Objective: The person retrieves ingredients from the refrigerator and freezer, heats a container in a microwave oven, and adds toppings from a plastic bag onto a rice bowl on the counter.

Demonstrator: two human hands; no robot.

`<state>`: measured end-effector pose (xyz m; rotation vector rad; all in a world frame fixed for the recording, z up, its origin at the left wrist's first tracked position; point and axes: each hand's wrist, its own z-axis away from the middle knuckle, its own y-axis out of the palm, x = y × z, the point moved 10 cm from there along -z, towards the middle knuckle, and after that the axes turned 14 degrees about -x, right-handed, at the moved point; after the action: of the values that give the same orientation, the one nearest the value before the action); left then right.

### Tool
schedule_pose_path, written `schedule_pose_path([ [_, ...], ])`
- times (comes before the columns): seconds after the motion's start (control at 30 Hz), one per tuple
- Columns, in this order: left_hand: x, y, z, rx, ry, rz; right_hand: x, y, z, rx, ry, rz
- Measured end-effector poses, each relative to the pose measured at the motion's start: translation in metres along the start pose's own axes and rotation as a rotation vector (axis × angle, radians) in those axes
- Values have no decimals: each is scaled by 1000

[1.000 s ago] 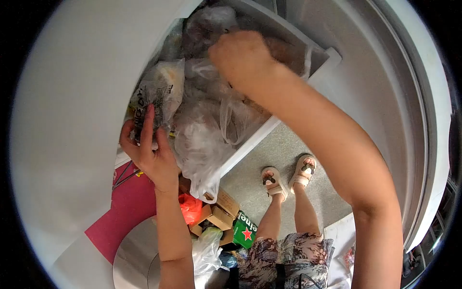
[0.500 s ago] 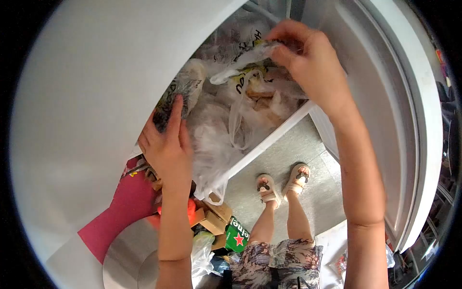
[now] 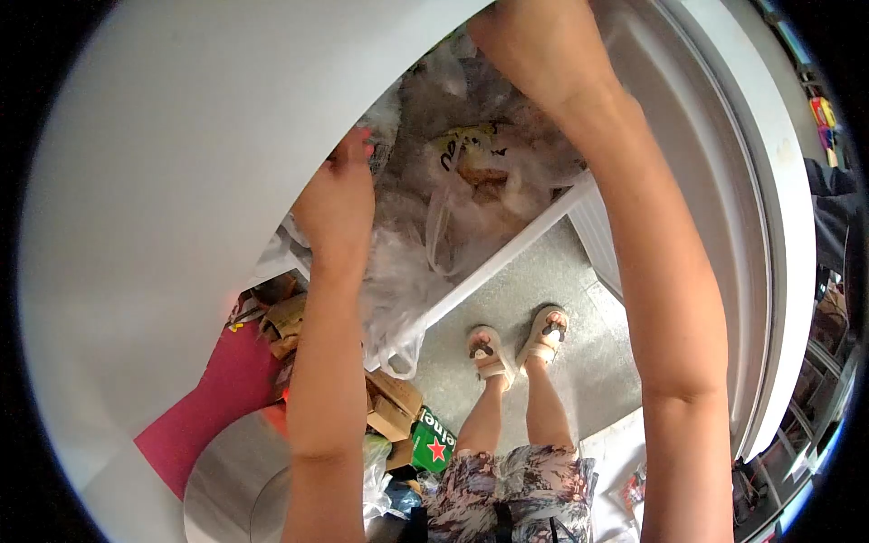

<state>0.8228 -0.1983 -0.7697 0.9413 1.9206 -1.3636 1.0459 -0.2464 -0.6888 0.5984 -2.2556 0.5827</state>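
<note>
One left hand (image 3: 337,204) and one right hand (image 3: 539,54) are reaching over plastic bags (image 3: 398,262) in a drawer (image 3: 507,257); whether they're gripping, I can't tell. Bag handles (image 3: 414,351) are dangling outside, so they could snag and rip

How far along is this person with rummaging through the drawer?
Done: the door looks open and the drawer pulled out. In hand: the left hand and right hand reach in at the drawer; what either grips is unclear. Left: plastic bags crowd the drawer, so sorting seems unfinished, and drawer and door are not yet closed.
</note>
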Motion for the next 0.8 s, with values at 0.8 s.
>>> schedule_pose_path([
  [0.8,-5,-7,21,25,-237,771,-66,40,57,326,168,429],
])
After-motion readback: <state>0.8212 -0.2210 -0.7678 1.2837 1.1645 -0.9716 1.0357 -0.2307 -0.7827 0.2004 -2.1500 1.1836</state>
